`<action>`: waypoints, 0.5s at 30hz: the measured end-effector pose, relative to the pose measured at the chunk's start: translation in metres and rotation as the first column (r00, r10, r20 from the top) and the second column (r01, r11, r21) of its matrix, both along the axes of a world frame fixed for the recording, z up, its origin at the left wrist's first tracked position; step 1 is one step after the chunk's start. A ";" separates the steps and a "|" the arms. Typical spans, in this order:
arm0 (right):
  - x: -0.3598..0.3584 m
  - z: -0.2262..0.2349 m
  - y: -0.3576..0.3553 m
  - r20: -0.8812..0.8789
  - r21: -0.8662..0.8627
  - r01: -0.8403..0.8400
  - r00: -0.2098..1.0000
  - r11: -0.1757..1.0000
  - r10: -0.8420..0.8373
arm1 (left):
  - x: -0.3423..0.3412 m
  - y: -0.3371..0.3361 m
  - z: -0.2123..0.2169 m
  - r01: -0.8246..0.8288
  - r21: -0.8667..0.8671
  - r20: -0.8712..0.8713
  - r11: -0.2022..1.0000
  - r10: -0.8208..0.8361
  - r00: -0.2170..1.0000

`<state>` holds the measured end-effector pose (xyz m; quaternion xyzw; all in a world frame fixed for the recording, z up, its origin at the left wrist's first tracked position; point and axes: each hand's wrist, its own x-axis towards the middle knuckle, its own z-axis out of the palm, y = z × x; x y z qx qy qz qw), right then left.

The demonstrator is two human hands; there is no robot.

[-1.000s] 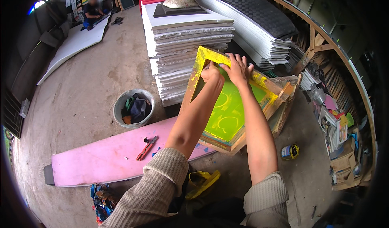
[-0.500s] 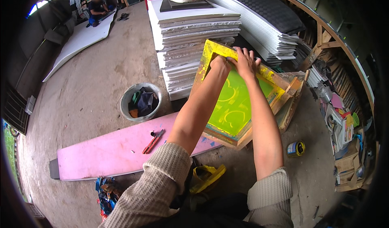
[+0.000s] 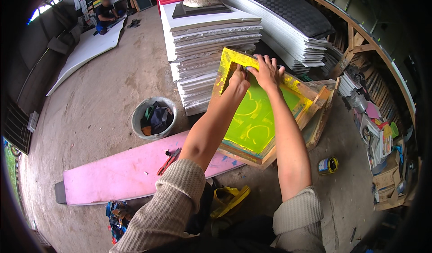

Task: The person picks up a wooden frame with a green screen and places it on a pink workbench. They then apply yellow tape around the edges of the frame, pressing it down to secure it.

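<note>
A wooden screen-printing frame [image 3: 216, 99] with green mesh and yellow heart-shaped outlines tilts in front of me. Yellow ink smears its far rim. My left hand [image 3: 238, 78] reaches inside the far left corner of the frame, its fingers curled close to the mesh. What they hold, if anything, is hidden. Over the far rim lies my right hand [image 3: 267, 73], fingers hooked across the wood and thumb on the inner side. The two thumbs are close together. Another wooden frame [image 3: 323, 128] shows beneath, on the right.
Below left lies a pink board [image 3: 112, 174] carrying a red-handled cutter [image 3: 168, 162]. A bucket of rags [image 3: 135, 118] stands behind it. Stacked white sheets [image 3: 211, 41] rise beyond the frame. An ink can [image 3: 328, 165] sits right, a yellow sandal [image 3: 231, 202] below. Another person [image 3: 105, 16] sits far left.
My left hand has shifted slightly nearer along the frame's inside, showing more of its fingers. My right hand keeps its place on the rim. The whole view has moved a little.
</note>
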<state>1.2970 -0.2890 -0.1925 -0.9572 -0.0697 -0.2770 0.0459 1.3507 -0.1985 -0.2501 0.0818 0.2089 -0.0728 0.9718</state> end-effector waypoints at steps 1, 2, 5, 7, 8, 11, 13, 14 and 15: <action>0.000 0.001 0.002 0.002 0.003 -0.006 1.000 1.000 0.006 | 0.003 0.003 -0.004 -0.015 0.006 0.025 1.000 0.015 1.000; -0.001 0.001 0.005 0.004 0.007 -0.012 1.000 1.000 0.012 | 0.006 0.005 -0.008 -0.045 0.014 0.036 0.999 0.044 0.998; 0.001 0.000 0.001 -0.017 0.005 -0.006 1.000 1.000 0.006 | 0.002 -0.005 -0.010 -0.117 0.037 0.048 0.992 0.115 0.992; 0.000 -0.003 -0.001 -0.026 0.007 -0.006 1.000 1.000 0.006 | -0.005 -0.010 -0.010 -0.182 0.035 0.052 0.983 0.180 0.982; 0.001 -0.005 -0.002 -0.022 0.007 -0.006 1.000 1.000 0.006 | -0.008 -0.012 -0.010 -0.205 0.071 0.038 0.976 0.203 0.979; 0.010 -0.008 -0.021 0.006 -0.017 0.006 1.000 1.000 -0.006 | -0.014 -0.030 -0.004 -0.187 0.195 -0.006 0.963 0.192 0.981; 0.003 -0.012 -0.020 -0.030 -0.014 0.024 0.999 1.000 -0.024 | -0.006 -0.029 -0.019 -0.108 0.356 -0.069 0.928 0.142 0.987; -0.001 -0.013 -0.026 -0.067 -0.027 0.061 0.996 0.998 -0.063 | -0.001 -0.032 -0.029 -0.034 0.344 -0.054 0.938 0.055 0.997; -0.001 -0.012 -0.030 -0.054 -0.045 0.068 0.996 0.997 -0.071 | 0.012 -0.032 -0.039 0.030 0.300 -0.045 0.953 -0.017 0.999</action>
